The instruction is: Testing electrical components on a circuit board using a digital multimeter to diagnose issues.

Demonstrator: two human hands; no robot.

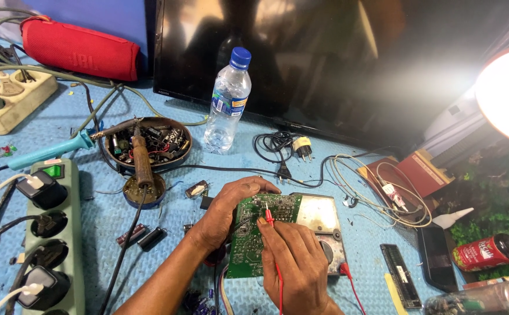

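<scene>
Green circuit board (257,233) clasped in left hand (222,213), right hand (295,262) grip pinching red probe (270,217)

Open blue mat (254,160) in frame centre; water bottle (228,102) and parts dish (149,143) block above, power strip (50,233) (lower left) walls that side.

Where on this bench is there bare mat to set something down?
Bare blue mat lies between the beige power strip and the round parts tin, and also between the water bottle and the coiled black cord. It is crowded around the circuit board, where both hands work, and along the green power strip.
</scene>
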